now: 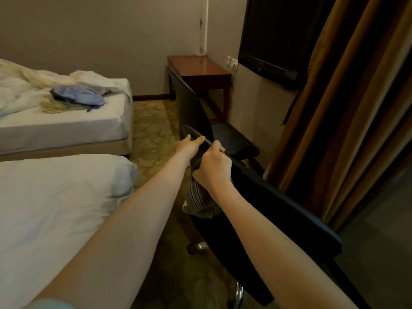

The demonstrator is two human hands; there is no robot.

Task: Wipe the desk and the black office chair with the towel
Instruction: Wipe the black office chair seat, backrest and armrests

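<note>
Beside the near bed: the black office chair is standing on the carpet, between the mattress edge and the curtain, with the desk well beyond it in the far corner.
Right hand: its fingers are curling tight round the bunched towel and pressing it against a black bar of the chair; the striped loose end is hanging below the fist.
Left hand: its fingers are lying almost straight along the same bar, just ahead of the right hand, and are clasping nothing; it is probably steadying the chair.
Progress: the chair seems to be getting its wipe now, at this bar. The seat, the broad black panels and the chrome base are probably waiting their turn. The desk top is shining and looking bare, but whether it has been wiped I cannot tell.
Edges: the bar is narrow and rounded, so the towel is likely to be slipping off either side unless it is wrapped round. The near panel's long edge is running towards the lower right, close to the curtain.
Room: the strip of carpet between the beds and the chair is offering the only free passage to the desk. The curtain side is looking tight, and the chair may be rolling on its base when pushed.
</note>
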